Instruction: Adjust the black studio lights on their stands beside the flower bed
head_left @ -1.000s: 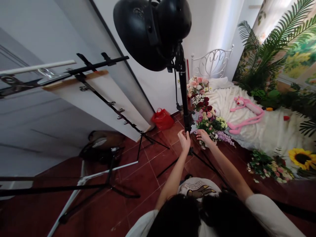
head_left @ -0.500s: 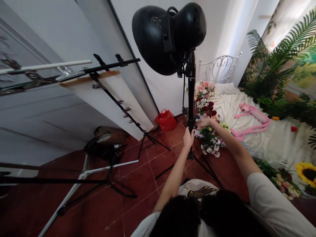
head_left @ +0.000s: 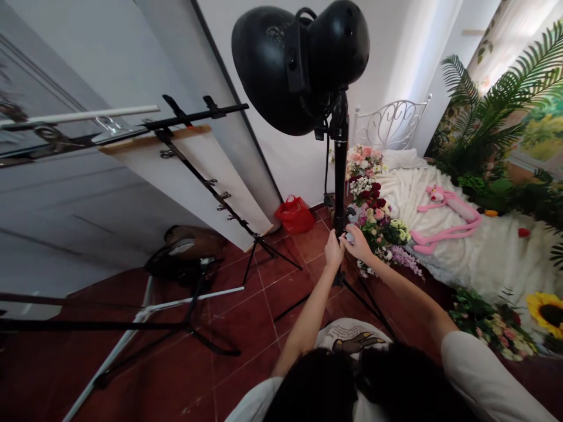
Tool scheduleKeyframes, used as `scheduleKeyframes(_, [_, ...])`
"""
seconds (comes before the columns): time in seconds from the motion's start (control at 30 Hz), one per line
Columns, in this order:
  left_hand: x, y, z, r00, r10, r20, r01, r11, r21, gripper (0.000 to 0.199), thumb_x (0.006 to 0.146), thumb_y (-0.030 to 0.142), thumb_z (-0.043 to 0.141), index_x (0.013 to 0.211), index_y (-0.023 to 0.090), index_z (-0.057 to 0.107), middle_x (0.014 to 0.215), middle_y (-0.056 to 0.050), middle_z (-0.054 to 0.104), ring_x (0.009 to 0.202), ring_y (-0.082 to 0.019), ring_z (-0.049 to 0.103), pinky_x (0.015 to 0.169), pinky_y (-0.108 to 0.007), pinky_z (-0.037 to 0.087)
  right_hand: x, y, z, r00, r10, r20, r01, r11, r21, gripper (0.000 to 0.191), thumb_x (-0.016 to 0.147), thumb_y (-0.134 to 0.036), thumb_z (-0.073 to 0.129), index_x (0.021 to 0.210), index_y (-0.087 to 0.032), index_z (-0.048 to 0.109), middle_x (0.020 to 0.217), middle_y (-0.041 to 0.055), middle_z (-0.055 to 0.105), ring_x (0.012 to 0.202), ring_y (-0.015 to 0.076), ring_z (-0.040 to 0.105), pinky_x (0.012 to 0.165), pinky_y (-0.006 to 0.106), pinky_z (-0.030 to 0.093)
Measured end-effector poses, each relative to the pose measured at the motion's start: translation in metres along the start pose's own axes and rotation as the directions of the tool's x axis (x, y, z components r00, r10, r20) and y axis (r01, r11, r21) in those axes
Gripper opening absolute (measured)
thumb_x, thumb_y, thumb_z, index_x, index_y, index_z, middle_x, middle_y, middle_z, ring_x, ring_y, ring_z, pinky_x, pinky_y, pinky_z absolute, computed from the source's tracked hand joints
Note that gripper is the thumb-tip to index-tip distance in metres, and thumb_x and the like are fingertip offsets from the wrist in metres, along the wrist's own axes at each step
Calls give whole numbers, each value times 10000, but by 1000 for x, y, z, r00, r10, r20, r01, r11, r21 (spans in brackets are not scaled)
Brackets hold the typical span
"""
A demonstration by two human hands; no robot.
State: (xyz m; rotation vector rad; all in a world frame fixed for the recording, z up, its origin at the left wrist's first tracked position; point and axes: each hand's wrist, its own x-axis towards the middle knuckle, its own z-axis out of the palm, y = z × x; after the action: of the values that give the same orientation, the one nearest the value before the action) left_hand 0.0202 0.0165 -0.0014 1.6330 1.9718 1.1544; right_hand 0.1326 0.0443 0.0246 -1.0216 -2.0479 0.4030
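Black lamp stand [head_left: 340, 181] | left hand [head_left: 334, 251] around it | right hand [head_left: 358, 244] alongside

Right hand [head_left: 358, 246] now lower beside the light stand [head_left: 340, 181], closer to the left hand [head_left: 334, 252]

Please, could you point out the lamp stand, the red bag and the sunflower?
Lamp stand [head_left: 340, 176], head view, on the upright pole.
Red bag [head_left: 296, 218], head view, on its middle.
Sunflower [head_left: 550, 310], head view, on its dark centre.

The slim black light stand [head_left: 340, 176] rises upright on splayed legs; a rounded black lamp [head_left: 272, 73] tops it, angled leftward.
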Motion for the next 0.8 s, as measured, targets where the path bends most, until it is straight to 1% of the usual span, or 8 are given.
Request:
scheduleKeyframes(0.07, [-1, -1, 0, 1000, -4, 11, 4, 1000, -17, 416, 919, 409, 348, 1246, 163, 423, 1113, -136, 612, 979, -229, 613, 768, -313, 477, 7, -13, 8, 992, 118, -51, -114, 991, 76, 313, 874, -388, 473, 1073, -170, 576, 1026, 113, 649, 978, 219, 588, 927, 391, 438])
scheduleKeyframes(0.13, [-1, 0, -1, 1000, -7, 19, 8, 1000, -29, 400, 921, 382, 344, 1250, 168, 422, 1124, -132, 609, 994, -225, 609, 777, -310, 476, 15, -25, 8, 977, 209, -49, -200, 969, 146, 320, 870, -419, 471, 1035, -168, 584, 972, 105, 654, 920, 213, 597, 854, 351, 471])
scheduleKeyframes(0.23, [-4, 4, -4, 1000, -2, 14, 3, 1000, -24, 432, 924, 394, 323, 1285, 168, 398, 1172, -136, 591, 1025, -232, 601, 801, -319, 471, 30, -44, -7, 966, 258, -12, -250, 947, 203, 341, 857, -450, 486, 1037, -177, 584, 983, 95, 656, 926, 206, 599, 846, 314, 475])
scheduleKeyframes(0.4, [-4, 7, -4, 999, -14, -32, 14, 1000, 2, 471, 930, 458, 265, 1263, 171, 435, 1154, -132, 612, 1006, -238, 612, 796, -322, 464, 70, -84, -46, 963, 214, -165, -153, 936, 318, 407, 849, -495, 491, 1105, -185, 558, 1043, 70, 642, 970, 198, 588, 906, 319, 454])
scheduleKeyframes(0.5, [0, 6, -1, 999, -24, -49, 26, 999, 38, 491, 926, 480, 262, 1199, 149, 500, 1080, -148, 642, 943, -239, 633, 750, -301, 457, 90, -95, -59, 960, 170, -221, -88, 937, 337, 423, 840, -510, 502, 1103, -185, 564, 1034, 59, 643, 972, 185, 582, 926, 313, 442])
scheduleKeyframes(0.57, [3, 4, 1, 999, -20, -44, 23, 997, 67, 501, 920, 494, 273, 1181, 145, 519, 1046, -154, 653, 905, -238, 643, 721, -288, 449, 93, -90, -63, 968, 137, -211, -58, 938, 341, 417, 869, -496, 458, 1122, -181, 561, 1046, 62, 641, 984, 178, 585, 929, 305, 438])
scheduleKeyframes(0.67, [5, 2, 2, 999, -19, -45, 24, 995, 102, 509, 913, 508, 283, 1188, 151, 518, 1022, -150, 662, 858, -240, 653, 687, -284, 440, 82, -65, -61, 986, 88, -140, -38, 945, 326, 398, 922, -437, 363, 1175, -184, 539, 1124, 73, 622, 1062, 174, 571, 961, 304, 411])
scheduleKeyframes(0.8, [6, 0, 1, 999, -2, -32, 6, 994, 111, 504, 914, 506, 284, 1175, 149, 525, 979, -142, 671, 806, -230, 657, 667, -277, 436, 49, -15, -47, 984, 143, 106, -164, 960, 227, 350, 933, -360, 344, 1147, -176, 551, 1108, 87, 640, 1058, 179, 580, 958, 317, 408])
